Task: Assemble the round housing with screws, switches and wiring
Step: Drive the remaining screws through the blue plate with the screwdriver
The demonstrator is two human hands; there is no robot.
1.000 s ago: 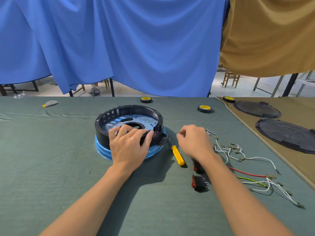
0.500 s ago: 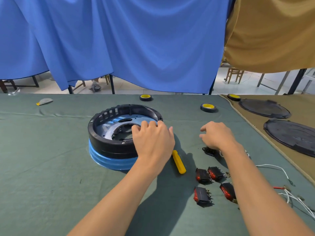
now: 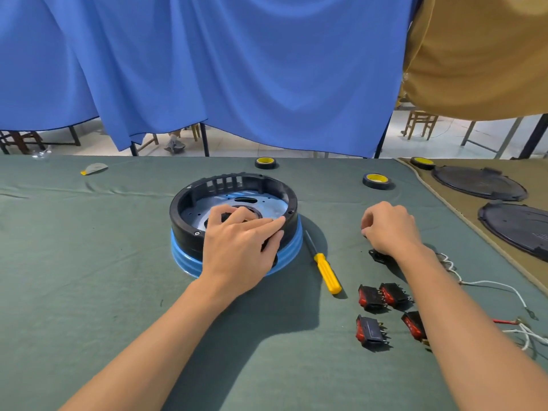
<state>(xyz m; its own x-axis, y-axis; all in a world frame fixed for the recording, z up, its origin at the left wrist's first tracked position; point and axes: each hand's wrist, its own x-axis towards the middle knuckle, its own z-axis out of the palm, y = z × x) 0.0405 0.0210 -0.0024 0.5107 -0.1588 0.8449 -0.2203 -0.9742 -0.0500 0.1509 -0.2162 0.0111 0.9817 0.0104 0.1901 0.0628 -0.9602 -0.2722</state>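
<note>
Currently the round housing (image 3: 185,229), a black ring seated on a blue base, stands upright on the green table cloth (image 3: 89,262), left of centre. The left hand (image 3: 240,250) grasps its near rim: the fingers curl over the edge into the interior and the thumb lies against the outer wall. The right hand (image 3: 388,226) is positioned to the right of the housing, knuckles up, fingers curled down toward the cloth; whether they pinch anything cannot be determined. A small black part (image 3: 377,256) lies just beside that wrist. A screwdriver (image 3: 327,275) with a yellow handle lies between the housing and four red rocker switches (image 3: 370,299), which are grouped near the right forearm. Loose wires (image 3: 489,283) lie at the right edge. Three tape rolls (image 3: 376,180) are located along the far side.
</note>
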